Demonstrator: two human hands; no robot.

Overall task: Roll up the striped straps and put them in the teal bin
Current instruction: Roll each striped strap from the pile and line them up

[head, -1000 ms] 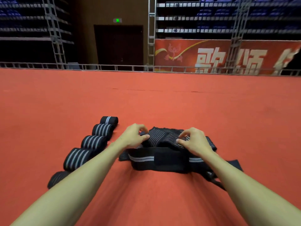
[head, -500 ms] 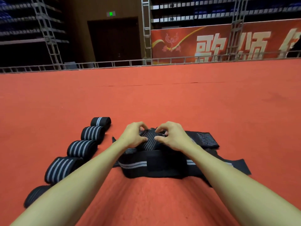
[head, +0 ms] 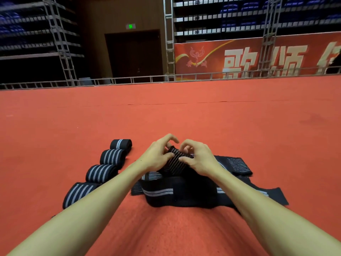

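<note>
The red floor (head: 239, 126) fills most of my view, and I see no teal bin anywhere on it. Near me lies the loose pile of straps (head: 184, 194), flat and unrolled, so that work is left. At least four finished rolls (head: 100, 172) stand in a row to its left, none binned yet. On top of the pile, my left hand (head: 156, 157) and right hand (head: 201, 159) grip one striped strap (head: 175, 159), fingers curled round its barely started roll.

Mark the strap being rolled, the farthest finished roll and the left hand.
Strap being rolled (head: 175, 161): head view, striped middle.
Farthest finished roll (head: 120, 144): head view, grey stripe.
Left hand (head: 156, 156): head view, back.
</note>
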